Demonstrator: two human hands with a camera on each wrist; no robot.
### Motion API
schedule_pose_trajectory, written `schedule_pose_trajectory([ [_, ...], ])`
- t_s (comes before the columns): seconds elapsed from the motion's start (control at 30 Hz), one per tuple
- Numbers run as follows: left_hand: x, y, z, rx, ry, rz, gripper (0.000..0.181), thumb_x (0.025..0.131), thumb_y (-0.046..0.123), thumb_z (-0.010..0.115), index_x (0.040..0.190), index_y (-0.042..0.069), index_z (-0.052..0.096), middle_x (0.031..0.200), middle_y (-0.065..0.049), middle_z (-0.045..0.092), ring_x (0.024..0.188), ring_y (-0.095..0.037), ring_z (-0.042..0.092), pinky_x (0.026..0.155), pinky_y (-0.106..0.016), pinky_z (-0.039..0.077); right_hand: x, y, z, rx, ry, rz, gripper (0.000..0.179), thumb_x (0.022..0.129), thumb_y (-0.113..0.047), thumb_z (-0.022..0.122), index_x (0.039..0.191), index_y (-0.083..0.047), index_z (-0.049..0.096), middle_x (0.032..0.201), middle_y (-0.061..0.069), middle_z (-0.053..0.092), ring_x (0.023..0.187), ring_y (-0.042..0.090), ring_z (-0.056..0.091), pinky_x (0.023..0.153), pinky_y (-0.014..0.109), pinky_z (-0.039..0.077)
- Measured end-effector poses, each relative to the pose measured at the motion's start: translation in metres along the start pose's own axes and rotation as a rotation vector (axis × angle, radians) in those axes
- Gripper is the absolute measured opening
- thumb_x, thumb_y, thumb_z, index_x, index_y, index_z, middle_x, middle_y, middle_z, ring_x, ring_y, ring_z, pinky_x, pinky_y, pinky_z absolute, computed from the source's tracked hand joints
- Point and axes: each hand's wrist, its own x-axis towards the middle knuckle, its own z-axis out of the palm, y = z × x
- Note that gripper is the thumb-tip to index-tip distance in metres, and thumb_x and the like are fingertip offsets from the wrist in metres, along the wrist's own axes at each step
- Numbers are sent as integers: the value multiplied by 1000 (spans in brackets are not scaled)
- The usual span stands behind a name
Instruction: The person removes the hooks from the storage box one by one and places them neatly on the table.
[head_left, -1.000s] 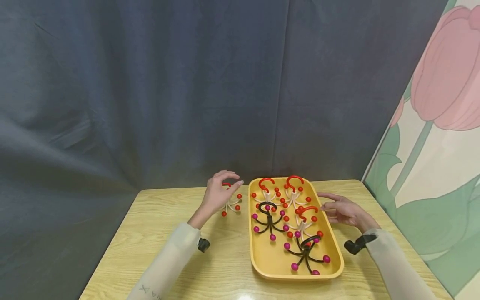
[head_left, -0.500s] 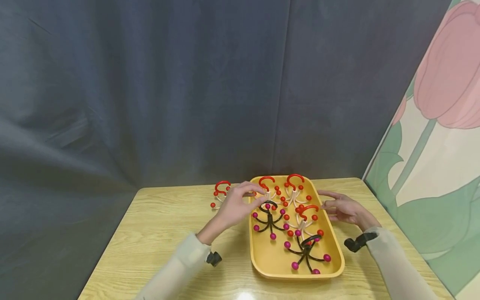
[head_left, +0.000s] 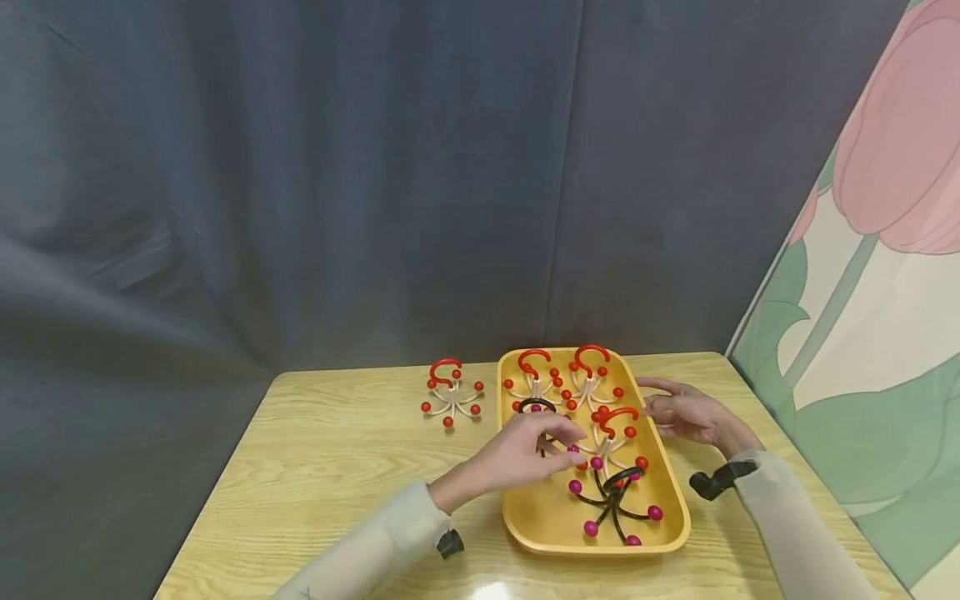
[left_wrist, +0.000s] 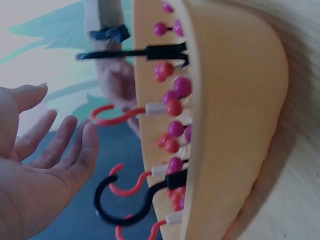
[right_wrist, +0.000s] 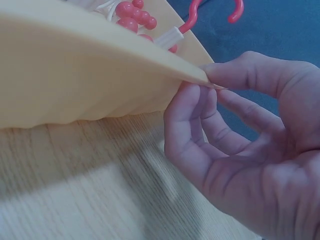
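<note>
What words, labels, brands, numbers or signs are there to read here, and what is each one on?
None can be read.
Left sleeve: a faint dark mark at the picture's bottom edge, too small and cut off to make out.
I see no lettering on the visible parts of the yellow tray, the hooked pieces or the flower-patterned wall.
</note>
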Motion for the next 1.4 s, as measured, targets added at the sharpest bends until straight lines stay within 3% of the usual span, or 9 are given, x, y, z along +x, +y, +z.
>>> schedule_pose_trajectory([
  [0.3, 8, 4, 21, 30, -100, -4, 39, 100, 33, 75, 134, 16, 67, 131, 3, 74, 115, -1, 69, 94, -14, 55, -3, 1, 1, -10, 47, 22, 61, 106, -14, 62, 161, -23, 39, 113, -7, 76, 106, 20, 77, 90, 37, 64],
  [0.53, 13, 5, 28, 75, -127, -31, 52, 98, 42, 75, 143, 17, 63, 140, 2, 71, 125, -5, 68, 102, -16, 51, -2, 0, 2, 7, 48, 17, 60, 107, -14, 61, 162, -23, 37, 116, -6, 75, 107, 22, 77, 90, 39, 64],
  [0.8, 25, 6, 43, 153, -156, 12, 54, 100, 42, 72, 147, 17, 59, 144, 5, 68, 124, -4, 68, 100, -13, 52, -2, 2, -1, 28, 25, 12, 60, 108, -13, 59, 162, -21, 35, 117, -4, 75, 108, 23, 77, 91, 41, 64],
  [1.0, 31, 11, 49, 114, -171, -16, 50, 100, 37, 74, 142, 13, 63, 137, 3, 73, 120, -6, 71, 92, -8, 52, -2, 4, -1, 40, 12, 10, 59, 108, -11, 57, 162, -19, 35, 117, -2, 74, 107, 23, 77, 90, 42, 64],
  [1.2, 33, 10, 55, 97, -180, 1, 47, 100, 33, 74, 141, 12, 64, 136, 2, 74, 117, 2, 70, 89, -4, 51, -2, 5, -2, 57, 14, 13, 54, 108, -12, 57, 159, -23, 41, 116, -2, 75, 106, 23, 77, 90, 43, 64],
  [1.4, 31, 9, 57, 53, -172, 3, 45, 101, 30, 73, 141, 13, 64, 136, 3, 73, 117, 6, 68, 91, -5, 52, 0, 4, -1, 66, 10, 16, 60, 108, -10, 57, 163, -19, 33, 117, -2, 74, 108, 25, 77, 93, 46, 63],
])
